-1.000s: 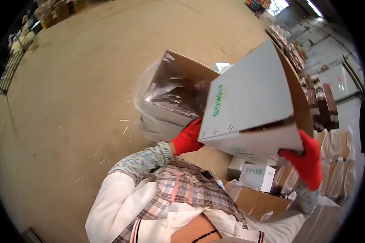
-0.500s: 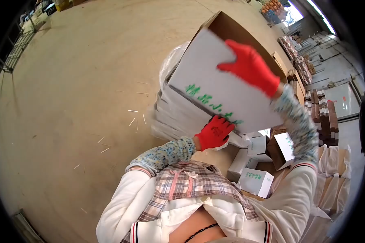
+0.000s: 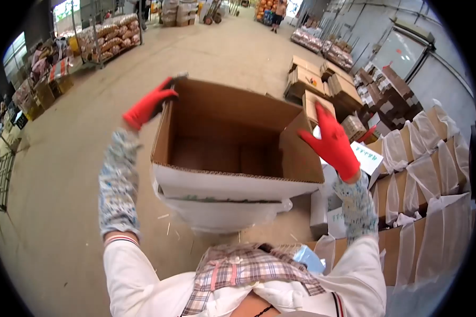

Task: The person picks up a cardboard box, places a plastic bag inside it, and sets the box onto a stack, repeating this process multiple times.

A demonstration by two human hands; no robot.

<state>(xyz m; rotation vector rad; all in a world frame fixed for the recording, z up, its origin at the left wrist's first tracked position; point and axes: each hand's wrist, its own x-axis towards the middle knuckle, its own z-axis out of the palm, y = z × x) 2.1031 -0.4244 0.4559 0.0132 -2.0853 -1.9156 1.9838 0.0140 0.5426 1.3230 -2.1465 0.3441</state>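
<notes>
Box: large cardboard box, white outside and brown inside (image 3: 222,153), in front of the person's chest, directly above a white stack under clear plastic film (image 3: 222,214); contact between them cannot be told.
Orientation: open mouth faces up toward the camera; long axis runs left to right.
Left hand (image 3: 147,105): red glove, grip closed over the far left corner of the rim.
Right hand (image 3: 330,142): red glove, grip wide, fingers straight, laid on the right end wall.
Surface: tan concrete floor (image 3: 63,174).
Room: warehouse; brown cartons lined with clear bags (image 3: 428,174) at right, flat cardboard stacks (image 3: 312,79) beyond.
</notes>
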